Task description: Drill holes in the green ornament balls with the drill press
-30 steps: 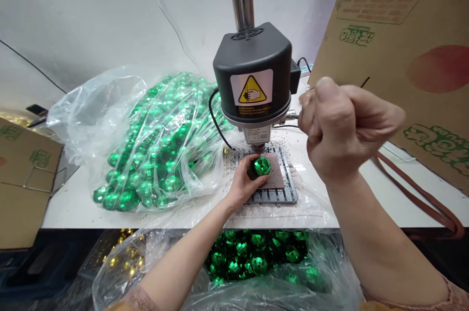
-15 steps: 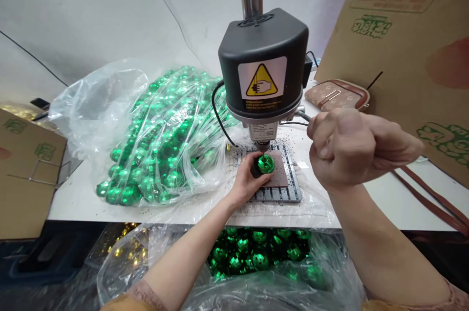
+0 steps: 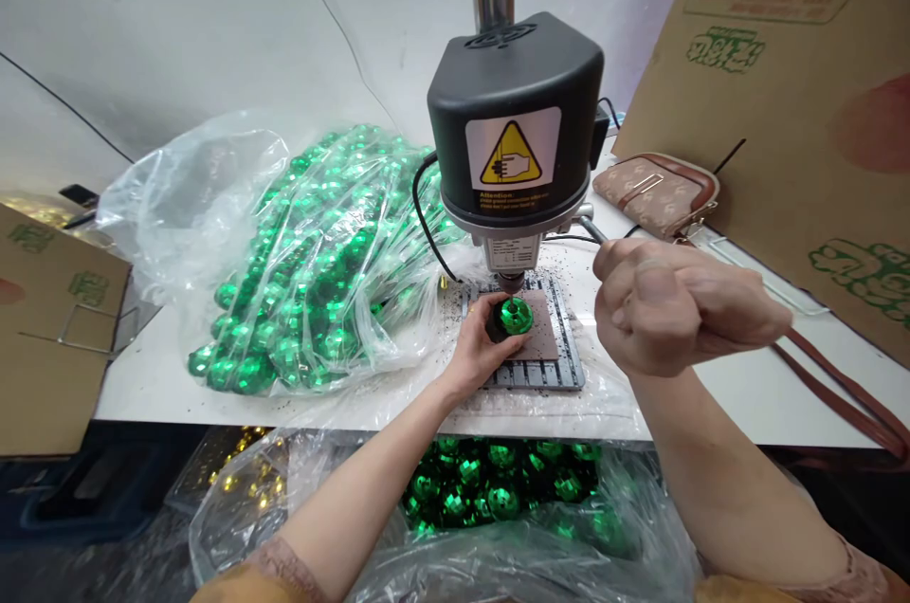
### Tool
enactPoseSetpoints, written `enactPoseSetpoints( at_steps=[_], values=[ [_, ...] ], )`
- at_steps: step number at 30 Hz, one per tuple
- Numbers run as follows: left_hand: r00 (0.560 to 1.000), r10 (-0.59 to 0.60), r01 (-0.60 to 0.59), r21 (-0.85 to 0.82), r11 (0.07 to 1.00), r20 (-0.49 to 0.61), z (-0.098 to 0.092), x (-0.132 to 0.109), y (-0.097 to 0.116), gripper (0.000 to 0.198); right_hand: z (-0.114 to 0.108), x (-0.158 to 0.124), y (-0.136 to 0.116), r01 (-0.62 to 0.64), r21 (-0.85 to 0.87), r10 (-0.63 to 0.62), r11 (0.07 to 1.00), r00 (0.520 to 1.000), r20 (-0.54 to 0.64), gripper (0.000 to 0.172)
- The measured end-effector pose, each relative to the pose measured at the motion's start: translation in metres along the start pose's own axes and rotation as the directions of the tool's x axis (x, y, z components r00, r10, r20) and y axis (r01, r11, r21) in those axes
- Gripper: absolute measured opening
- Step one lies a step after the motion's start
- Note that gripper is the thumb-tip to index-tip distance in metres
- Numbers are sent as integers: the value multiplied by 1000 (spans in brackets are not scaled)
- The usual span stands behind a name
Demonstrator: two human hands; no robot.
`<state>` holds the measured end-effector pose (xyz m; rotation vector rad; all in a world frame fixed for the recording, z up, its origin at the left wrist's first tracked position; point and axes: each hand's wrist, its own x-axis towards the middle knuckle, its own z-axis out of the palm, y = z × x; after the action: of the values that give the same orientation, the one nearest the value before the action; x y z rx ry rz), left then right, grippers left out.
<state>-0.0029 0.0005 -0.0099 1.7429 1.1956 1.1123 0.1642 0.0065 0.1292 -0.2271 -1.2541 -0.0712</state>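
My left hand (image 3: 480, 344) holds a shiny green ball (image 3: 516, 316) between thumb and fingers, on a brownish pad (image 3: 544, 338) over the slotted metal base (image 3: 571, 371). Directly above the ball is the chuck of a black drill press (image 3: 516, 110) with a yellow warning label. On the right, my right hand (image 3: 661, 304) is closed in a fist around the end of the press's metal lever (image 3: 591, 228); the grip itself is hidden by the fingers.
Clear plastic bags of green balls lie on the table at left (image 3: 305, 281) and below its front edge (image 3: 498, 489). A patterned purse (image 3: 650, 191) rests behind my right hand. Cardboard boxes flank both sides (image 3: 796, 110). Dark shavings dot the tabletop.
My right hand has shifted slightly left and down at the lever, uncovering more of the purse. My left hand keeps its hold on the ball under the drill.
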Motion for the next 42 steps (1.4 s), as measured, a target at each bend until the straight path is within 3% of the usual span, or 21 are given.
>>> enactPoseSetpoints(
  at_steps=[8,15,18,20,23,26,29,32,35,38,40,42],
  values=[
    [1000,15,-15,-13,1000,3,0,0,3,56,-3,-3,6,72,80,-75,994,996,37,46],
    [1000,-11,11,-18,1000,-5,-1,0,2,57,-5,-12,1,42,97,-50,994,996,80,45],
    [1000,-24,24,-31,999,-12,2,1,2,57,5,7,-4,-89,76,91,993,996,-22,46],
    [998,-52,51,-41,998,-36,5,2,6,57,14,28,-6,-254,67,261,965,958,-124,47],
    [984,-99,99,-6,995,-151,5,-3,21,52,24,58,-6,-450,87,455,889,889,-50,42],
    [977,-41,68,125,990,-210,-6,-28,39,45,26,72,-5,-507,69,509,859,861,-7,41],
    [995,94,-99,316,944,32,-27,-74,47,48,25,72,-5,-509,30,509,860,861,-9,41],
    [936,88,-246,454,857,342,-49,-124,43,57,26,68,-4,-487,52,488,872,872,-24,41],
    [882,83,-326,475,817,464,-67,-149,41,62,27,66,-4,-467,67,470,882,881,-51,40],
    [917,117,-299,463,835,381,-82,-132,46,42,28,66,-4,-462,64,466,884,883,-63,40],
    [958,131,-244,487,839,254,-92,-100,45,29,27,66,-4,-457,61,461,887,885,-68,40],
    [978,147,-204,556,806,147,-101,-61,37,32,26,66,-3,-460,66,464,885,883,-68,41]
  ],
)
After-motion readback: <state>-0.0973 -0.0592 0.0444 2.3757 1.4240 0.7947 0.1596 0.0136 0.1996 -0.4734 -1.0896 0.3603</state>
